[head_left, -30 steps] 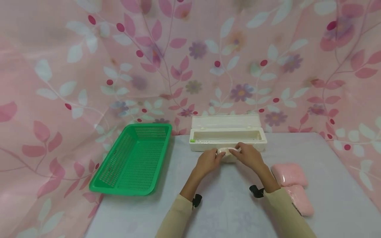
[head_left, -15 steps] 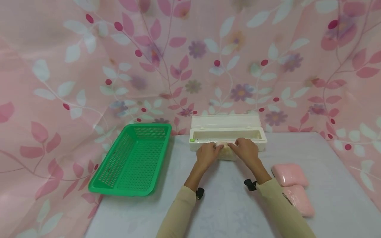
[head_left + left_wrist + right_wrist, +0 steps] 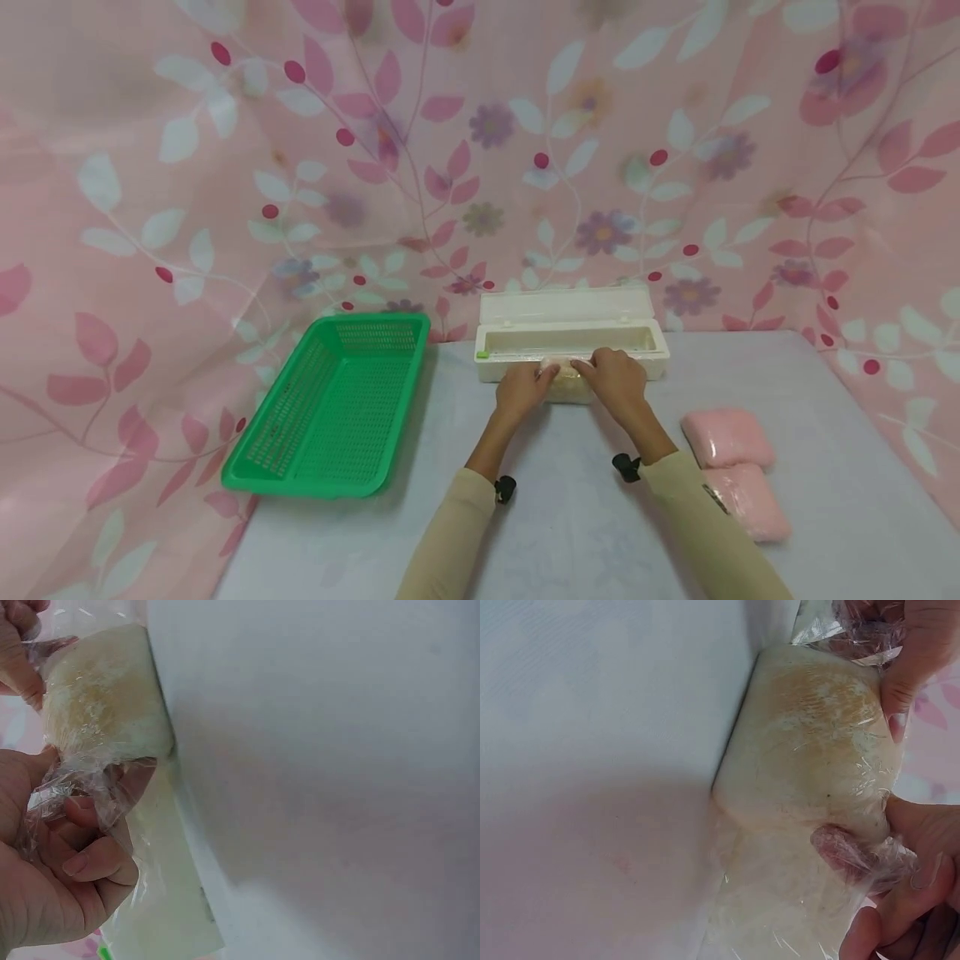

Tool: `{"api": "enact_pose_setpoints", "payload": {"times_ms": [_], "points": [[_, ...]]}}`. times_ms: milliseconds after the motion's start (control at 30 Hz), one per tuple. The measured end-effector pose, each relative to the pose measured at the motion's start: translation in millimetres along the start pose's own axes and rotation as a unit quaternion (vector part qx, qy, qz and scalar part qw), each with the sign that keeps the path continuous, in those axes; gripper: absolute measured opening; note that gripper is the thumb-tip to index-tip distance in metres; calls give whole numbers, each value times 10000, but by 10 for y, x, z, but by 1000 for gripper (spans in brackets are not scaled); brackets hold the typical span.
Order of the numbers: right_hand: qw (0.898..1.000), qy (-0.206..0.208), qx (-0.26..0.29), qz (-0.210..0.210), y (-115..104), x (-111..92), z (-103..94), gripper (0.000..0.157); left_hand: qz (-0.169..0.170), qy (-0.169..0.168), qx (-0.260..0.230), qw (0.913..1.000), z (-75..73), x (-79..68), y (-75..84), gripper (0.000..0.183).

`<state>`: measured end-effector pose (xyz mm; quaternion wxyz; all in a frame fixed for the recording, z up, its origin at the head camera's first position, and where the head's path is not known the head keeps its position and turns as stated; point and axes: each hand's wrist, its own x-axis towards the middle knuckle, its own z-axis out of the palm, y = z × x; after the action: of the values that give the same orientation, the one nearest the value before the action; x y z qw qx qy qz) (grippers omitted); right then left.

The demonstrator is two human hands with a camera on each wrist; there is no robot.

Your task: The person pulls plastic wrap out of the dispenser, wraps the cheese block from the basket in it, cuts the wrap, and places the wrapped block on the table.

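A pale, rounded, bun-like block [image 3: 570,387] with a browned face is covered in clear plastic wrap, right against the front of a white wrap dispenser box [image 3: 656,367]. My left hand [image 3: 519,388] holds the gathered wrap [image 3: 94,784] at the block's left side, thumb on its edge and fingers curled under the film. On the other side my right hand [image 3: 617,382] grips bunched wrap [image 3: 889,862], with a fingertip pressing through the film. In both wrist views a sheet of film runs from the block along the box front. The block's underside is hidden.
The dispenser's lid [image 3: 566,305] stands raised at the back, with a green tab [image 3: 482,355] at the box's left end. A green plastic basket [image 3: 352,425] is on the left. Two pink wrapped blocks [image 3: 727,437] lie on the right of the white-covered table [image 3: 555,533].
Both hands have drawn the wrap up over and around the block, whose browned face now shows toward me. The right hand has shifted slightly left; the last half second shows little movement.
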<state>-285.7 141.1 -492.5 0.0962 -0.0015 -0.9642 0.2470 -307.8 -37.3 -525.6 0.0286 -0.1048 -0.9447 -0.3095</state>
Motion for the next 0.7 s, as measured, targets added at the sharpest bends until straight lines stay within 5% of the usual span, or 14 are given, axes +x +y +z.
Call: {"api": "enact_pose_setpoints", "payload": {"times_ms": [400,700], "points": [[9998,7,-49,-170,15,51,-5,56,-66,124,-110,9998,-51,-24,3,49],[9994,79,-254,-200,-57,9,-182,40,-107,376,-64,9992,-203,-159,62,44]]}}
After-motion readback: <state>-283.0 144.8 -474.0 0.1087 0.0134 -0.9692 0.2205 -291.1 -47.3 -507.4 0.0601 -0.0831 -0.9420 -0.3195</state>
